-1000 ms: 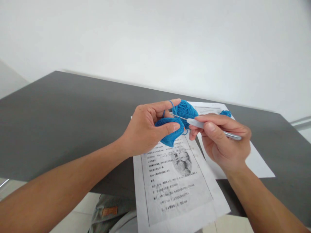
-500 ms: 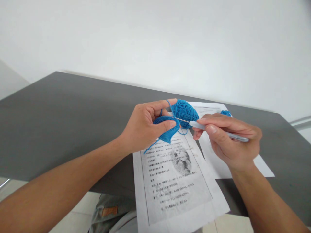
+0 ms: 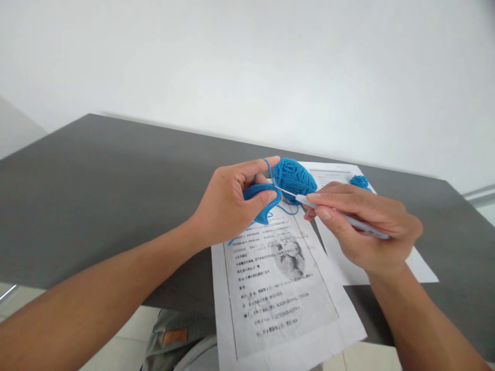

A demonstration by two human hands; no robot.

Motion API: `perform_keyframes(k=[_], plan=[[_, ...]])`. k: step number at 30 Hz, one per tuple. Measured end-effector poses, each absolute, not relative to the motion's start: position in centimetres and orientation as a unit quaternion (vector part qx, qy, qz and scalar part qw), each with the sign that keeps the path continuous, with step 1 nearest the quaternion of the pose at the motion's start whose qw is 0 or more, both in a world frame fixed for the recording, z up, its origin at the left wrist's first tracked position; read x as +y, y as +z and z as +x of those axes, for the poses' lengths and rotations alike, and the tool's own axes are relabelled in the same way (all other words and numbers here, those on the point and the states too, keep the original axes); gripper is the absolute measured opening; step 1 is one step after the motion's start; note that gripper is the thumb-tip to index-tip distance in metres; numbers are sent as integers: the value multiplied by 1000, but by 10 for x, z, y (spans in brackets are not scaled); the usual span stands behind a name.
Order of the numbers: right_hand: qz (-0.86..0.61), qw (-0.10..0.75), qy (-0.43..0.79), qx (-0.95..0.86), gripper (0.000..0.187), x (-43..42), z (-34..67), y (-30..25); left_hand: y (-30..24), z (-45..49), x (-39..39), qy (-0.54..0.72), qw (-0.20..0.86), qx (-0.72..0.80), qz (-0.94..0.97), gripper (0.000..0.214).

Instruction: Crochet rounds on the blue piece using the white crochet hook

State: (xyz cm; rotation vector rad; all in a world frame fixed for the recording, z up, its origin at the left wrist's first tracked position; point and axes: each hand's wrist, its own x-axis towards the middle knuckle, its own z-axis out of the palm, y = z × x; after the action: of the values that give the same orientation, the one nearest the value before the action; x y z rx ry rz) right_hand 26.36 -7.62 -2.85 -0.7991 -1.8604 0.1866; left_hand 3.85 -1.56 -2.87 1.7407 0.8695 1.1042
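A small piece of blue crochet work (image 3: 263, 210) is pinched between the thumb and fingers of my left hand (image 3: 235, 198). Over its raised index finger runs a strand of blue yarn (image 3: 269, 169). My right hand (image 3: 365, 221) grips a crochet hook (image 3: 303, 199) by its pale handle, much like a pen. The hook's thin metal tip reaches the upper edge of the crochet work; whether it is inside a stitch I cannot tell. Just behind the hands lies a ball of blue yarn (image 3: 294, 178), partly covered by the left fingers.
A printed sheet (image 3: 278, 309) with text and a picture lies beneath the hands, overhanging the table's front edge. Another sheet (image 3: 410, 265) is under my right hand, with a small blue yarn bundle (image 3: 359, 181) on it. The grey table (image 3: 127, 170) meets a white wall behind.
My right hand has tilted, bringing the hook's handle slightly left and its tip closer to the yarn strand. The crochet work has turned a little in my left fingers.
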Motion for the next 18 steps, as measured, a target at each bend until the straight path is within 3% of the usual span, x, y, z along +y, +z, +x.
perform_keyframes(k=[11, 18], plan=[[-357, 479, -25, -801, 53, -81, 258, -30, -34, 41, -13, 455, 354, 355, 736, 48], [-463, 578, 106, -663, 15, -84, 237, -35, -29, 42, -16, 444, 290, 370, 763, 45]])
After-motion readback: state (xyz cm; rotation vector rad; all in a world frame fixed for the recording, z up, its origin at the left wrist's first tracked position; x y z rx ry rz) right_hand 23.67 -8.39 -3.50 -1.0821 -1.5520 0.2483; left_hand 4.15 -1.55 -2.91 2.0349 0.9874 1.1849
